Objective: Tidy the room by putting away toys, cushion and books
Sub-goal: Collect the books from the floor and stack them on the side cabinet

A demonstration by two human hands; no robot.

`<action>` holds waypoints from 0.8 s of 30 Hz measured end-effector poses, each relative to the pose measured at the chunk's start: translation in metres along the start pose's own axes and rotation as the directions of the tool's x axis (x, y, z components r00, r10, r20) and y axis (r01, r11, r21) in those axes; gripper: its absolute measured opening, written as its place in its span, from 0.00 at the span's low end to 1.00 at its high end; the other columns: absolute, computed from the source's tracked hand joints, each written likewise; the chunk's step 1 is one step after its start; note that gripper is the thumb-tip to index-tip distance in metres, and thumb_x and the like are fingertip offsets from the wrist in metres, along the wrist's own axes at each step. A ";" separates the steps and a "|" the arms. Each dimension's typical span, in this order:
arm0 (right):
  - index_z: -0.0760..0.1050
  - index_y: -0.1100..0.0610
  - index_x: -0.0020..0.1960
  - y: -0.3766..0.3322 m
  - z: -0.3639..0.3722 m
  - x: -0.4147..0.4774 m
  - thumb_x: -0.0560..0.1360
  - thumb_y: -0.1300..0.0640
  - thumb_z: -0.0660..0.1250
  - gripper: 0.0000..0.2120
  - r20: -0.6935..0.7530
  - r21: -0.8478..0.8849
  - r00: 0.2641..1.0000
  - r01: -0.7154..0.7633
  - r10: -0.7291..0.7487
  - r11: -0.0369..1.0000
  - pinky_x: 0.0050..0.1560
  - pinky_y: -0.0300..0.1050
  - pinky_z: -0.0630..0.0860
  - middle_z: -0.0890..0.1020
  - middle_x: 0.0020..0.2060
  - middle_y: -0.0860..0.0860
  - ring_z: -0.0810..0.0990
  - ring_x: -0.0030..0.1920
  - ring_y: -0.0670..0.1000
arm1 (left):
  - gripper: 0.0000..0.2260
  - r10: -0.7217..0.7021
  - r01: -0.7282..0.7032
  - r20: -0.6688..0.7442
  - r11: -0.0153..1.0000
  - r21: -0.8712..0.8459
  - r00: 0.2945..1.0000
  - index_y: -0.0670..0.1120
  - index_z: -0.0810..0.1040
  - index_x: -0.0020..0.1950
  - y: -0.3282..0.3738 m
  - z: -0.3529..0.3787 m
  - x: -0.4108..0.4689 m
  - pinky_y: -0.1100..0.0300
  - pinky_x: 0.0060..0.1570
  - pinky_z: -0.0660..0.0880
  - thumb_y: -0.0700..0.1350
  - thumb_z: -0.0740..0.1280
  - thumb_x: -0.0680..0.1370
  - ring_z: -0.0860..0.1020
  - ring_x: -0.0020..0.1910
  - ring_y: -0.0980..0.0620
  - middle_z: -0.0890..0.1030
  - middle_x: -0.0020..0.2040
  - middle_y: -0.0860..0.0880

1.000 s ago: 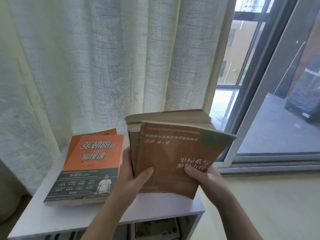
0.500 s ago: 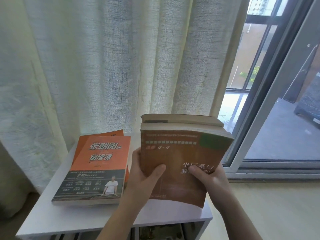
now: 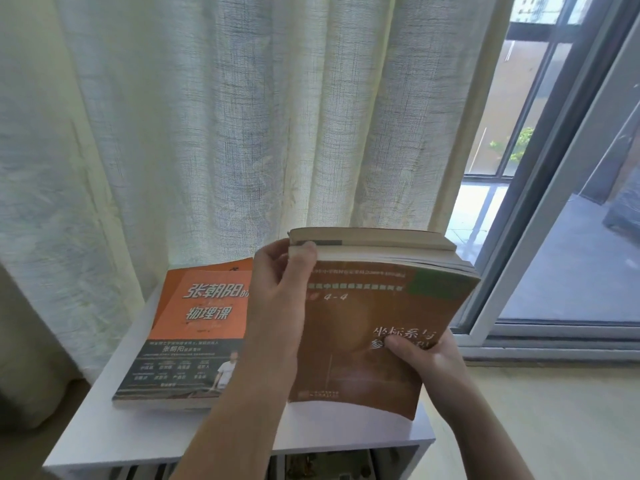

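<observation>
I hold a stack of books, brown cover on top, tilted above the right part of a white shelf unit's top. My left hand grips the stack's upper left corner, thumb on the top cover. My right hand grips the lower right edge, thumb pressed on the brown cover. An orange-and-dark book lies flat on the shelf top to the left, on another orange book whose corner shows behind it.
A cream curtain hangs right behind the shelf unit. A sliding glass door with a grey frame stands to the right, a balcony beyond it. Books show in the shelf compartments below. Pale floor lies at the lower right.
My left hand slid from the stack's lower left edge up to its upper left corner. The stack has squared up and risen slightly; the right hand kept its grip.
</observation>
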State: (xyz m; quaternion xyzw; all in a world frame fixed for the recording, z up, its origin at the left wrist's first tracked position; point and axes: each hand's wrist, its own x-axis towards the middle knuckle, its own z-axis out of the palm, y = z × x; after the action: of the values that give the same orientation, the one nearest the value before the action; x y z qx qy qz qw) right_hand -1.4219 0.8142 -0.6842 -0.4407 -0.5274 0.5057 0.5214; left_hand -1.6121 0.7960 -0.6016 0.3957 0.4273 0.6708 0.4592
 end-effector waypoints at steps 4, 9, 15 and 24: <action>0.74 0.58 0.60 0.002 0.000 0.001 0.53 0.47 0.78 0.38 -0.006 0.005 1.000 0.012 -0.012 1.000 0.40 0.41 0.81 0.85 0.46 0.53 0.85 0.47 0.53 | 0.09 -0.153 0.152 0.061 0.988 0.018 0.986 0.47 0.75 0.55 0.015 0.003 0.012 0.60 0.30 0.76 0.46 0.64 0.76 0.79 0.32 0.54 0.79 0.34 0.51; 0.74 0.56 0.60 0.004 -0.001 0.001 0.53 0.47 0.78 0.37 -0.006 0.008 1.000 0.018 -0.018 1.000 0.41 0.41 0.81 0.85 0.46 0.51 0.85 0.47 0.52 | 0.04 -0.211 0.209 0.061 0.977 0.029 0.976 0.46 0.74 0.50 0.023 0.008 0.011 0.62 0.23 0.73 0.42 0.62 0.76 0.76 0.24 0.57 0.76 0.29 0.52; 0.74 0.53 0.59 0.004 0.000 -0.001 0.53 0.46 0.78 0.36 0.009 0.029 1.000 0.021 -0.021 0.999 0.41 0.40 0.81 0.85 0.46 0.49 0.85 0.48 0.51 | 0.12 -0.131 0.129 0.049 0.990 0.050 0.990 0.49 0.74 0.60 0.022 0.007 -0.005 0.62 0.34 0.79 0.48 0.64 0.77 0.82 0.37 0.57 0.82 0.43 0.51; 0.73 0.51 0.60 0.004 -0.001 -0.001 0.54 0.46 0.79 0.37 0.029 0.057 0.999 0.020 -0.021 0.998 0.41 0.41 0.81 0.85 0.47 0.48 0.85 0.49 0.51 | 0.16 0.436 -0.321 -0.087 0.769 0.553 0.896 0.57 0.72 0.48 -0.019 -0.014 -0.032 0.64 0.44 0.73 0.46 0.76 0.68 0.77 0.45 0.58 0.79 0.44 0.60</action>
State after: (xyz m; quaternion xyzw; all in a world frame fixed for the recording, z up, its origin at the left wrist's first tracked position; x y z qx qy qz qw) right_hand -1.4209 0.8136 -0.6880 -0.4125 -0.5250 0.5217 0.5310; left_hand -1.6115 0.7662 -0.6289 0.5106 0.5507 0.6453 0.1402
